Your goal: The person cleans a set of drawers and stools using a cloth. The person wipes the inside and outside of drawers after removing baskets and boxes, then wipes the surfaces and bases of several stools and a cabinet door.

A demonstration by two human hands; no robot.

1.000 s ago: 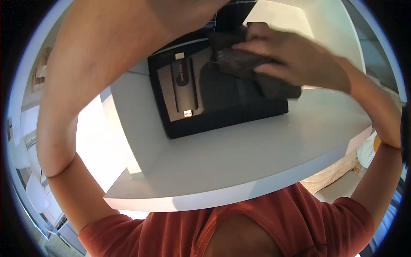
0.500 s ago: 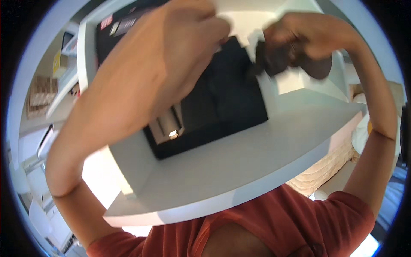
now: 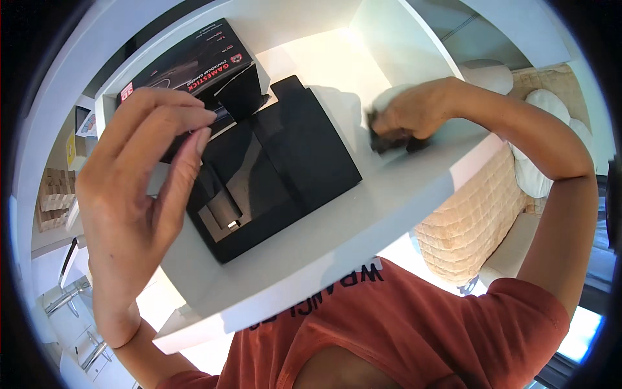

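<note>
Where it gripped above box, right hand now lowered, seemingly on shelf.

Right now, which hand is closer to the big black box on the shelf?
Left. The left hand is raised right beside the black box, overlapping its left edge. The right hand is off to the box's right, closed on a small dark thing on the white shelf.
</note>
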